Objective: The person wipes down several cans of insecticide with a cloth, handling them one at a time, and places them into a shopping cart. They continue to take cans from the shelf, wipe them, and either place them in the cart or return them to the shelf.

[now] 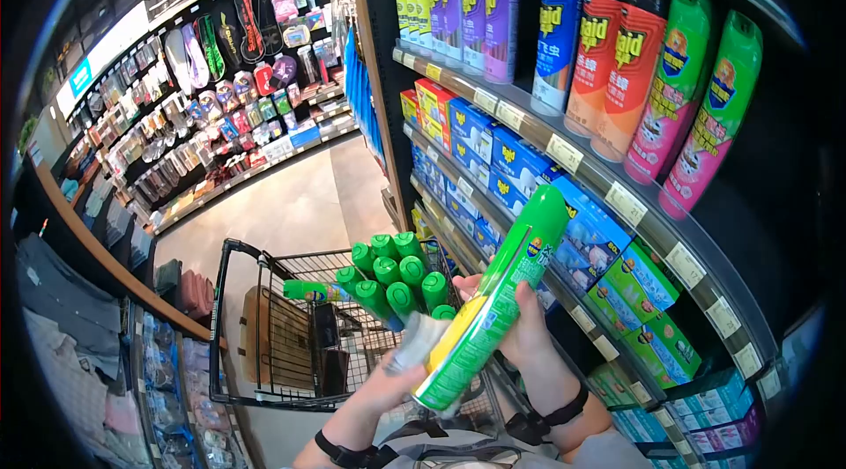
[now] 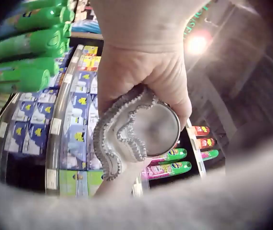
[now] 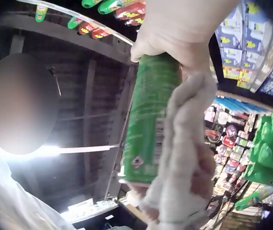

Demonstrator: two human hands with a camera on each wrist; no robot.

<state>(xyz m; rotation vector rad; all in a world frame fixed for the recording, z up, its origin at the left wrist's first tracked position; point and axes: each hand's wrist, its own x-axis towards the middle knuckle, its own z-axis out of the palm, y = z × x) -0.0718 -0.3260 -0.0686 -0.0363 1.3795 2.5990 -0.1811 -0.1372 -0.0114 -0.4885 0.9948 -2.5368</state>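
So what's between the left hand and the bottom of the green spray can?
A pale cloth lies there; the left hand presses it against the green spray can base, clearest in the left wrist view.

Both hands are bare, the left hand (image 1: 388,385) and the right hand (image 1: 520,328) each wearing a black strap buckled around the wrist, with pale grey sleeves showing just below them at the near edge.
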